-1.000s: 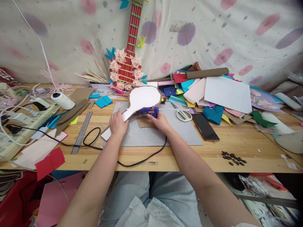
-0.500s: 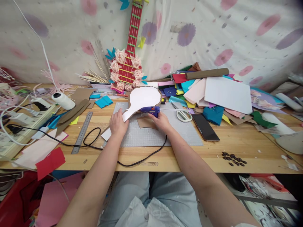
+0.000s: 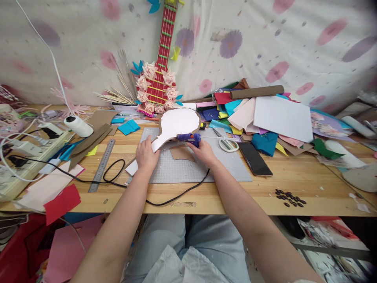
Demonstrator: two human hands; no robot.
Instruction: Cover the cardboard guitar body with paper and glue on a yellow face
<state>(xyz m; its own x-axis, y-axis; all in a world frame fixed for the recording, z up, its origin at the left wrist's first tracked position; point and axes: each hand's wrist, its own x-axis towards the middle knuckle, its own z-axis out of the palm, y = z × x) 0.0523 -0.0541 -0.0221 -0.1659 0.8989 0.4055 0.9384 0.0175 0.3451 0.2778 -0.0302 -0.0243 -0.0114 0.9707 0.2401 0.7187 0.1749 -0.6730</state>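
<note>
My left hand (image 3: pixel 147 154) is closed on the handle end of a white paddle-shaped cutout (image 3: pixel 180 122) with a brown cardboard edge. The cutout is raised and tilted over a grey cutting mat (image 3: pixel 226 165). In my right hand (image 3: pixel 204 151) is a blue glue gun (image 3: pixel 188 137), with a clear glue stick poking out of its back to the right. The gun's nozzle points left, at the cutout's lower edge; whether it touches is too small to tell. Beneath the gun, a piece of brown cardboard (image 3: pixel 182 153) lies on the mat.
A black cord (image 3: pixel 182 197) loops across the table front. Scissors (image 3: pixel 228 146), a phone (image 3: pixel 255 158) and dark beads (image 3: pixel 290 197) lie to the right. On the left are a steel ruler (image 3: pixel 101 166) and a power strip (image 3: pixel 11 184). Behind stands a red paper guitar (image 3: pixel 160 84).
My right hand has shifted the glue gun slightly to the right along the cutout's lower edge. My left hand and the cutout have stayed in place.
</note>
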